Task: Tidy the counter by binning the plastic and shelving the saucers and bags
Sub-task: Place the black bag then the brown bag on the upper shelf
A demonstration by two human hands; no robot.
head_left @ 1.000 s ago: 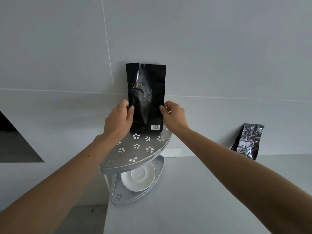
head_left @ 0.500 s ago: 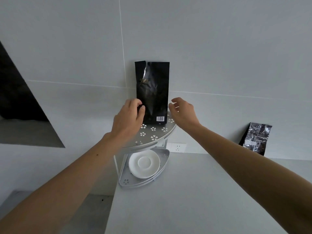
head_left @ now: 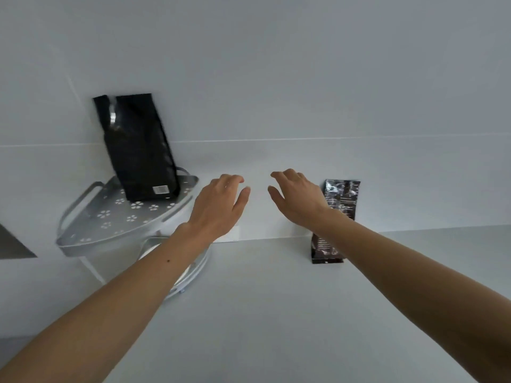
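Observation:
A black bag (head_left: 138, 147) stands upright on the top tier of a metal corner shelf (head_left: 105, 217), leaning against the wall. My left hand (head_left: 218, 205) hovers empty to the right of the shelf, fingers apart. My right hand (head_left: 297, 197) is also empty and spread, just left of a shiny dark foil bag (head_left: 341, 200) that leans on the wall at the back of the counter (head_left: 276, 299). My right wrist hides the middle of that bag. A white saucer (head_left: 154, 248) lies on the lower tier, mostly hidden by my left forearm.
A white wall socket (head_left: 229, 234) sits low on the wall behind my left hand. The counter's left edge drops off below the shelf. A dark opening (head_left: 11, 244) shows at the far left.
Both hands have let go of the black bag, which now stands on the top tier, and have moved right toward the foil bag. The view has swung right.

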